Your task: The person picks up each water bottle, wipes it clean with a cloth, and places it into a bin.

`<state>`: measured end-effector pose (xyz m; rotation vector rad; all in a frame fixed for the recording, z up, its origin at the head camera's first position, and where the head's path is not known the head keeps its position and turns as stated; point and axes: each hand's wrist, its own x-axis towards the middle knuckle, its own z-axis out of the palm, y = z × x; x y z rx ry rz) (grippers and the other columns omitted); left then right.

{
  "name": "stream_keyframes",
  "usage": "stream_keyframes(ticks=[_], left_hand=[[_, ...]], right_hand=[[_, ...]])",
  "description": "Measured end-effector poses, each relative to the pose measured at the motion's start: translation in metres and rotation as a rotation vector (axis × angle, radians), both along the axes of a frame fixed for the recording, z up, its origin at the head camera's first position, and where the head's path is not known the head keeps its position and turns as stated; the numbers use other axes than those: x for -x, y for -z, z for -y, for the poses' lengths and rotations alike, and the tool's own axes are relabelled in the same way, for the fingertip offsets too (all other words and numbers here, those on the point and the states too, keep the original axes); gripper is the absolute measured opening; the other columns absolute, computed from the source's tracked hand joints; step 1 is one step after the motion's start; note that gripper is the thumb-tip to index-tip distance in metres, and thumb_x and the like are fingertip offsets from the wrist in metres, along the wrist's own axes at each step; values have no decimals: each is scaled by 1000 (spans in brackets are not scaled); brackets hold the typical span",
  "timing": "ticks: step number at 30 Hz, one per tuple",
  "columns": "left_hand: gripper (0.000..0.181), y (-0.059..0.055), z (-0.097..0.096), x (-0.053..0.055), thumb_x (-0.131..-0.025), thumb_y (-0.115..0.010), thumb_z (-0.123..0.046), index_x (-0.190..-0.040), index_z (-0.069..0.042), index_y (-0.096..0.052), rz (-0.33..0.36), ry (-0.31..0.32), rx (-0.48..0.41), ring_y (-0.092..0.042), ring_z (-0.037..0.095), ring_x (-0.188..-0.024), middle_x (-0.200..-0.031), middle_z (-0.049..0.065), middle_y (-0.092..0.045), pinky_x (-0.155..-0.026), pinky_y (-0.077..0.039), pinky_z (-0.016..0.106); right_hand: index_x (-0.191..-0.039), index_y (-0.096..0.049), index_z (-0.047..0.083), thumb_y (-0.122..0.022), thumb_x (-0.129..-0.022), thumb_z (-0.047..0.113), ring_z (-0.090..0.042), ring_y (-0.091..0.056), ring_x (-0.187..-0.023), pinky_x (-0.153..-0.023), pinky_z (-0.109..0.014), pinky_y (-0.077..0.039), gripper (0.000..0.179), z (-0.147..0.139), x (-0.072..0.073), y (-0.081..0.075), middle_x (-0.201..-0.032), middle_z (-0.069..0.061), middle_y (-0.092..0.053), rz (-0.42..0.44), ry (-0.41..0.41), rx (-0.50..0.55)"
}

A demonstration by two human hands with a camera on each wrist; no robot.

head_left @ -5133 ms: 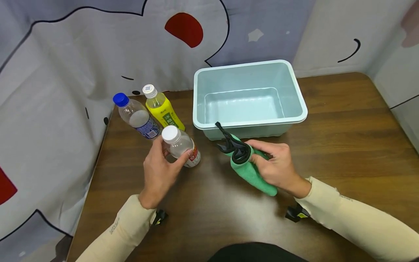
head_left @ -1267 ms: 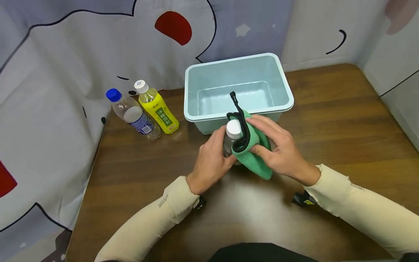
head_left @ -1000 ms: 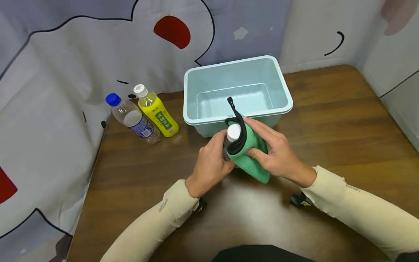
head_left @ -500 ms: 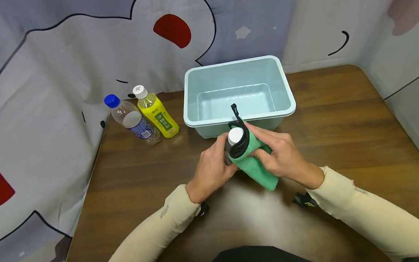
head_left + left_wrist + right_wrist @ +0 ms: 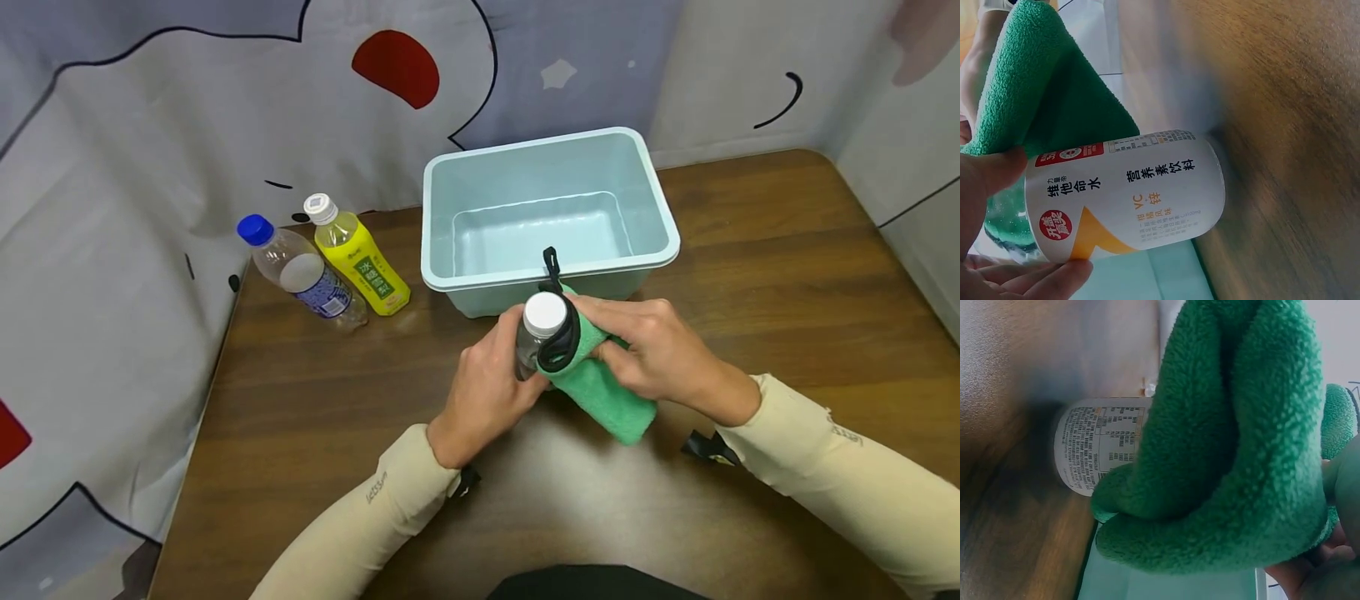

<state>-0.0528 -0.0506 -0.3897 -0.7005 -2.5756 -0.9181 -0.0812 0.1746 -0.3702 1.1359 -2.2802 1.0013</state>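
My left hand [image 5: 482, 385] grips a clear drink bottle [image 5: 544, 314] with a white cap, held upright in front of the bin. In the left wrist view the bottle's white label [image 5: 1119, 194] with orange and red marks faces out, thumb on one side and fingers on the other. My right hand [image 5: 667, 350] pinches a folded green cloth [image 5: 606, 398] with black edging and a black loop. The cloth lies against the bottle's right side. From the right wrist, the cloth's thick folds [image 5: 1266, 487] cover much of the bottle, and part of the label shows beyond.
A pale blue plastic bin [image 5: 550, 275] stands just behind the hands, with nothing inside. To the left are a blue-capped bottle [image 5: 318, 283] and a yellow-labelled bottle [image 5: 367, 262], side by side. A patterned curtain [image 5: 187, 150] borders the wooden table [image 5: 780, 275].
The left hand has brought the white-capped bottle rightward, away from the other two bottles, to the cloth. In the last second the cloth and right hand have shifted slightly right and nearer me.
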Motion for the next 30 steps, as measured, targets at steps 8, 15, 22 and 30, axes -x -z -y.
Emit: stream_keyframes(ticks=[8,15,22,30], left_hand=[[76,3,0,-2,-78,-82,-5,-143,7,-44,-44,17,40,-75,33,-106,-126,22,-69,-83,-65,45],[76,6,0,-2,-82,-81,-8,-145,8,-42,-76,23,28,-74,34,-110,-128,24,-69,-86,-65,45],[74,8,0,-2,-85,-80,-10,-146,10,-42,-76,29,17,-74,34,-112,-130,24,-68,-89,-64,46],[75,8,0,-3,-83,-80,-7,-146,8,-42,-74,9,17,-74,34,-111,-129,23,-69,-87,-64,46]], right_hand=[[-131,-68,-5,-75,-75,-15,-30,-77,-103,-75,-43,-64,57,0,0,0,-126,-20,-74,18,1,4],[-131,-68,-6,-72,-74,-16,-30,-77,-101,-75,-42,-64,58,-1,1,0,-125,-20,-74,23,-5,8],[-130,-69,-5,-69,-73,-17,-29,-78,-99,-70,-39,-64,58,-2,1,0,-125,-20,-74,24,-1,10],[-131,-69,-5,-73,-74,-16,-29,-78,-101,-76,-40,-64,58,-1,-1,1,-125,-19,-74,24,5,6]])
